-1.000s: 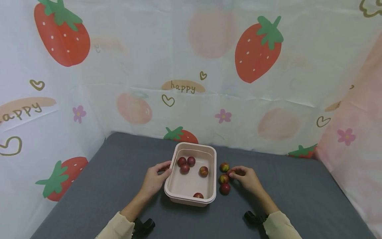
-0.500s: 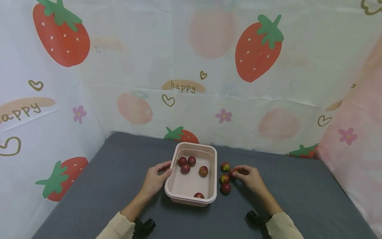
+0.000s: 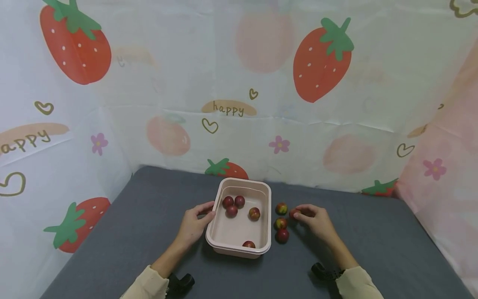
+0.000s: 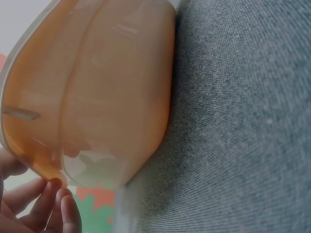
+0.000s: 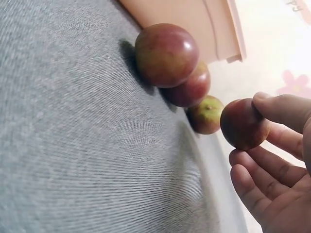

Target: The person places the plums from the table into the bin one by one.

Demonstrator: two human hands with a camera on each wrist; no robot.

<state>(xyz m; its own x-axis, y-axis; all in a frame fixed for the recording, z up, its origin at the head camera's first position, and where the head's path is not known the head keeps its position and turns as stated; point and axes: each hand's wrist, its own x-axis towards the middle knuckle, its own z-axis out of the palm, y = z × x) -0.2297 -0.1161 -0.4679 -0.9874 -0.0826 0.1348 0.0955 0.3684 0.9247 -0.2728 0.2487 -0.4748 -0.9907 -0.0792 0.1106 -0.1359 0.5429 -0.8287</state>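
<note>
A pale pink plastic box [image 3: 239, 250] stands on the dark grey cloth with several red plums [image 3: 231, 211] inside. My left hand [image 3: 194, 224] holds its left rim; in the left wrist view the fingertips [image 4: 54, 183] curl against the lip. To the right of the box, my right hand [image 3: 316, 220] pinches a dark red plum [image 5: 244, 124] between thumb and fingers, raised off the cloth in the right wrist view. Beside it, 3 more plums lie in a row along the box: a yellow-green and red one [image 3: 281, 209], another mottled one [image 3: 281, 224] and a dark red one [image 3: 282, 236].
The grey cloth [image 3: 168, 191] covers the table. Behind it and at both sides hang pale curtains [image 3: 239, 137] printed with strawberries and hearts. A black wrist strap [image 3: 325, 272] sits at each cream sleeve.
My right hand has drawn a little to the right with its plum, widening the gap to the row of plums. The left hand and box stay where they were.
</note>
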